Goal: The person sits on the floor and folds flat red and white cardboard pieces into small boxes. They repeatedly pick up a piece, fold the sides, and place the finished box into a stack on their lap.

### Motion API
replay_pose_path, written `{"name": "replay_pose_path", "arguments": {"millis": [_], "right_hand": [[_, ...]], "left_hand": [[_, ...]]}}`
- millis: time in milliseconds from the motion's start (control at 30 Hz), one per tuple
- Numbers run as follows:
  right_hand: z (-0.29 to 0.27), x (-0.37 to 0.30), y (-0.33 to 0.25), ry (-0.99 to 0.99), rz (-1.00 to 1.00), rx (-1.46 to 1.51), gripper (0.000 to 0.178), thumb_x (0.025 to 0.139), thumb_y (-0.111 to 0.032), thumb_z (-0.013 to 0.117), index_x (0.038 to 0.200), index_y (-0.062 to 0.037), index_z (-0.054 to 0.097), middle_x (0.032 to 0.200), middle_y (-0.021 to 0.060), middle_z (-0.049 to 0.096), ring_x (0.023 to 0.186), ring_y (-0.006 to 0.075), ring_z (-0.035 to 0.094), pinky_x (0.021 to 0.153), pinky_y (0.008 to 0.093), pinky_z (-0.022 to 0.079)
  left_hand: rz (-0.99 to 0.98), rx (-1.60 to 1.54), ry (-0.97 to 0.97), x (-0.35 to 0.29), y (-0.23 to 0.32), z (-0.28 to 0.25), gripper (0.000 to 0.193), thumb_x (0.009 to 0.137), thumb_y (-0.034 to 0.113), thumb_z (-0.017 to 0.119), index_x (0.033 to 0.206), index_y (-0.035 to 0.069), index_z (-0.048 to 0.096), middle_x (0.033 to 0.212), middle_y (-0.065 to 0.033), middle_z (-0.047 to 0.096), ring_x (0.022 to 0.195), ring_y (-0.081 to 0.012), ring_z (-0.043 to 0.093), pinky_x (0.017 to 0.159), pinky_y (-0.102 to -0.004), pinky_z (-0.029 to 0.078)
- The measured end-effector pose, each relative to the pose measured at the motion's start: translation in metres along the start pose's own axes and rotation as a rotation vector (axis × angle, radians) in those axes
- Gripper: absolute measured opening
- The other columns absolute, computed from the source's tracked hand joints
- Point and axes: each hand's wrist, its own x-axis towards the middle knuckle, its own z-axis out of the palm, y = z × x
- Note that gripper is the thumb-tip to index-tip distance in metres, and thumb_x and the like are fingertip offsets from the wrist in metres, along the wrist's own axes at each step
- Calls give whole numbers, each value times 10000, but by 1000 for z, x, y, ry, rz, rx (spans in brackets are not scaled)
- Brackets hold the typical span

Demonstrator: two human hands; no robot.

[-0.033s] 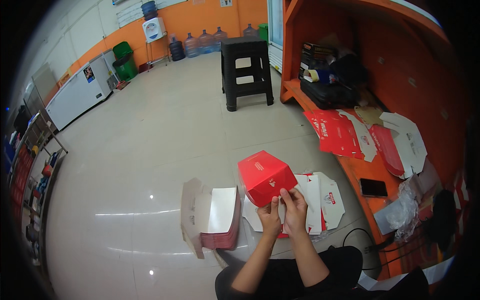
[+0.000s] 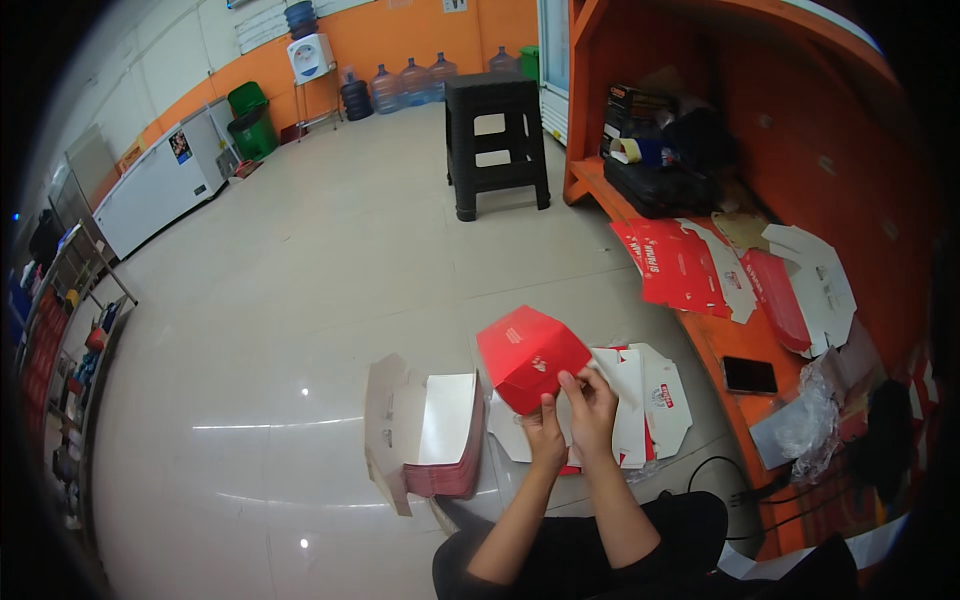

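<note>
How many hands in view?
2: left hand at the near edge of the red box, right hand beside it at the box's near right corner. Some fingers are hidden; no other hands show.

The box (image 2: 528, 345) is bright red with small white print. The card stack (image 2: 447, 418) is white on top and reddish along its sides. The stool (image 2: 490, 92) and phone (image 2: 748, 375) are black, the shelf (image 2: 708, 348) orange, the floor (image 2: 300, 300) pale grey, and the freezer (image 2: 150, 195) white.
</note>
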Motion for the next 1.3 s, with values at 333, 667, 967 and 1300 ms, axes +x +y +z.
{"name": "replay_pose_path", "arguments": {"millis": [333,667,967,1300], "right_hand": [[97,-14,147,-852,-739,-1355,262,832,-141,462,1047,-193,602,794,98,617,727,274,640,617,427,493],[109,-54,139,-1368,-61,-1390,328,874,-292,497,1153,-133,564,1004,139,638,1013,287,590,874,425,434],[-104,30,42,-990,-87,-1004,615,732,-414,697,1236,-113,515,1195,180,550,1136,331,501,970,400,381],[-217,62,19,-408,-14,-1144,137,687,-105,726,787,-34,665,772,134,614,706,278,600,660,359,475]], "left_hand": [[112,1743,-1166,-31,-123,-65,621,753,325,668,1278,69,460,1371,-143,397,1278,-248,377,1006,-384,350],[300,1577,-1026,-24,-118,-71,237,709,236,667,875,68,652,973,-93,650,901,-279,624,740,-394,504],[377,1328,-746,-11,-115,-67,189,790,219,586,873,64,655,771,-123,647,770,-306,636,710,-383,512],[-244,1173,-833,4,-74,-39,246,878,214,495,937,-4,591,827,-198,616,773,-315,602,709,-375,463]]}}
